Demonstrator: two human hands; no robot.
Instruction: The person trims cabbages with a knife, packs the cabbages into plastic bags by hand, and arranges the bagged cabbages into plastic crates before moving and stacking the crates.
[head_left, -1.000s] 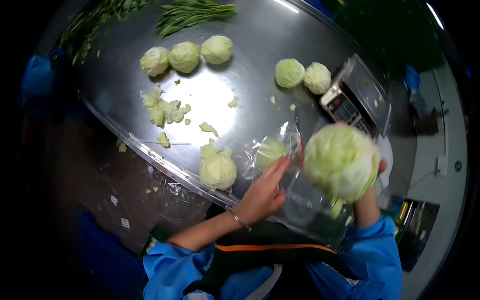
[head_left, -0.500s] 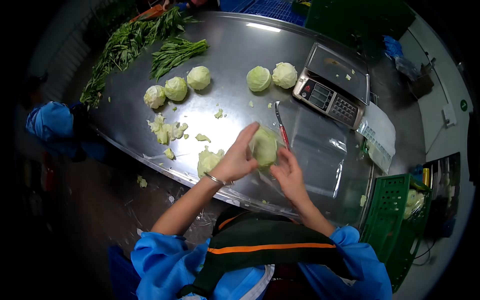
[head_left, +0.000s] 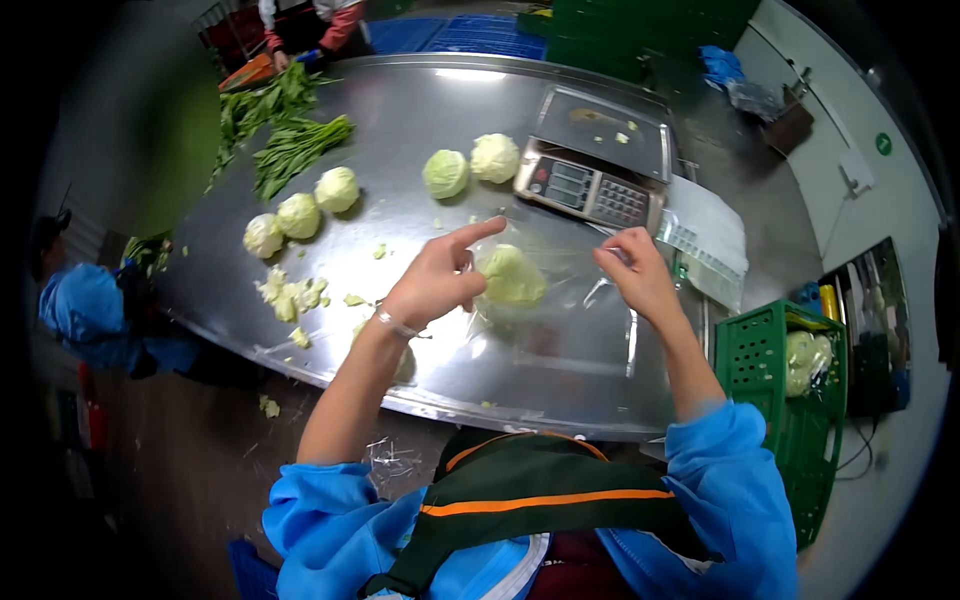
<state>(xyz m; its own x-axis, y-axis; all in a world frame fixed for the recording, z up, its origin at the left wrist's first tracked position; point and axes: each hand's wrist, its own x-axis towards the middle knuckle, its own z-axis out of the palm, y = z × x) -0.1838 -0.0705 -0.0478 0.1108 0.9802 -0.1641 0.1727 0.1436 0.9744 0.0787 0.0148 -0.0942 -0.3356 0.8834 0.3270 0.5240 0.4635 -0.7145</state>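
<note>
A trimmed green cabbage (head_left: pixel 514 277) sits between my hands, with clear plastic film (head_left: pixel 566 262) over and around it. My right hand (head_left: pixel 640 272) is raised to the right of the cabbage, thumb and fingertips pinched on the film, which stretches back toward the cabbage. To the left, my left hand (head_left: pixel 436 284) hovers close by, index finger stretched out and thumb apart, the other fingers curled. Whether film touches its fingertips I cannot tell. Below my left wrist, a pale cabbage piece (head_left: pixel 402 362) is partly hidden by the forearm.
Several whole cabbages (head_left: pixel 299 216) stand farther back on the metal table (head_left: pixel 400 110), with leaf scraps (head_left: pixel 290 295) nearby. Green leafy bunches (head_left: pixel 295 150) lie at far left. A scale (head_left: pixel 592 178) stands back right; a green crate (head_left: pixel 757 350) is at right. Co-workers (head_left: pixel 92 312) stand beyond the table's left side.
My right hand has moved right, away from the cabbage, drawing the film out. My left hand has come off the cabbage's side. The view has shifted, so the table appears farther left.
</note>
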